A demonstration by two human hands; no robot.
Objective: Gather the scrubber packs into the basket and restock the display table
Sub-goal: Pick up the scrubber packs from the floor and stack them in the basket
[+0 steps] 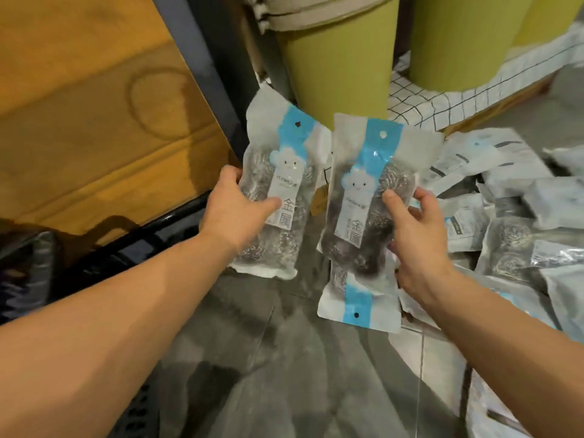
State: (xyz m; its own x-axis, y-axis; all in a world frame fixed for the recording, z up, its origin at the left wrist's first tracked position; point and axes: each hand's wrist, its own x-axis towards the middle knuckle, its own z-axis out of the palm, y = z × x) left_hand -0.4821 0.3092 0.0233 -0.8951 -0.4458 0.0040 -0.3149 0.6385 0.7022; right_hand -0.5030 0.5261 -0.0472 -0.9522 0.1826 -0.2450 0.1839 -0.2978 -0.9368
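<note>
Held scrubber packs (278,172) beside basket rim (170,216)

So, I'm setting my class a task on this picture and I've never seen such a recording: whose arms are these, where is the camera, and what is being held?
There is no machine here. A person wears one camera on the head, looking forward and down, so the two bare arms are the wearer's own. The left hand grips one scrubber pack, a clear bag of steel wool with a blue strip. The right hand holds a second pack, and a third pack, turned the other way, shows below it. More packs lie heaped on the grey floor at the right. Green bins stand behind. What looks like a black basket rim shows at the left.
</note>
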